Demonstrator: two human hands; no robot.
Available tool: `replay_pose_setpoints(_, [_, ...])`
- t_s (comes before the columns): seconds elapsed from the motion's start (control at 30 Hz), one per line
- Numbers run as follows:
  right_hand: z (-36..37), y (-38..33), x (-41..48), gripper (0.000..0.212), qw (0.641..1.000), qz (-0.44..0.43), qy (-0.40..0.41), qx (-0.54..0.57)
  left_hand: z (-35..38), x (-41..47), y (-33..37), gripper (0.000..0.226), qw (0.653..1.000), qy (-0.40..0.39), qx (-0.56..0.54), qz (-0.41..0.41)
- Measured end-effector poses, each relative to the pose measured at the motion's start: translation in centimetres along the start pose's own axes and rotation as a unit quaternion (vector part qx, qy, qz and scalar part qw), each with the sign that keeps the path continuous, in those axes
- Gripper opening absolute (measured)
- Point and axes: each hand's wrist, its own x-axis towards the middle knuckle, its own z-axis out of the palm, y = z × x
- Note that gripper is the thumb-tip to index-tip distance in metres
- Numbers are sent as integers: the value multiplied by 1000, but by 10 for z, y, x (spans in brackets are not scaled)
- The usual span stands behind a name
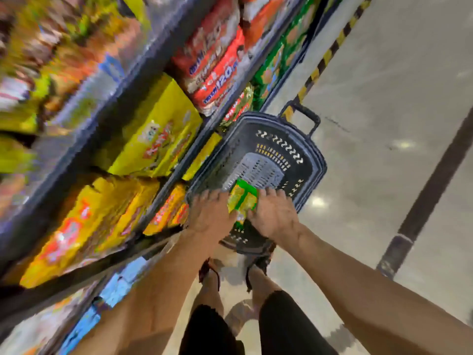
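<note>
I'm looking down a shop aisle with a pale, glossy floor (384, 124) that throws back the ceiling lights. A yellow-and-black hazard stripe (330, 49) runs along the foot of the shelving, and a dark strip (430, 190) crosses the floor on the right.

The dark metal shelving (143, 80) fills the left side, much of it smeared by blur. I can make out big yellow snack bags (158, 134) of shiny film with red lettering I can't read. Past them are red multipacks (217, 70) printed with a large "120", and further on green packs (276, 60).

A black plastic shopping basket (312, 160) stands on the floor just beside the shelving. It is rectangular with rounded corners, its walls pierced with rows of small slots, its base a grey grid. Its black loop handle (309, 116) sticks out at the far end.

My two bare forearms reach in from below, over black shorts (281, 324) and strapped sandals (210, 272).

The left hand (210, 216) and right hand (273, 213) hold a green packet (243, 198) between them over the near end of the basket. The fingers lie along its sides and both thumbs press on its near edge. The packet is glossy film, green with yellow patches; its print is too blurred for me to read.
</note>
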Motion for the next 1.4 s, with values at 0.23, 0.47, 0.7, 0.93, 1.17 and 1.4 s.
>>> replay_pose_setpoints(0.23, [-80,-61,-113,68,989,-116,71,-63,-74,-153,-11,64,980,131,-110,-98])
replay_pose_setpoints(0.47, [-85,-138,-228,68,970,-192,124,-86,-59,-296,-57,60,958,199,-118,-169])
replay_pose_setpoints(0.7, [-27,-220,-357,60,937,-280,157,-138,-16,-475,-104,47,916,248,-162,-270])
replay_pose_setpoints(0.93, [-1,-295,-447,69,899,-358,178,-177,14,-592,-148,55,865,280,-215,-357])
replay_pose_setpoints(1.17, [-7,-355,-471,69,867,-418,188,-196,5,-627,-186,59,834,307,-217,-405])
replay_pose_setpoints(1.4, [-23,-402,-442,67,858,-455,178,-160,-14,-611,-224,63,810,321,-244,-425])
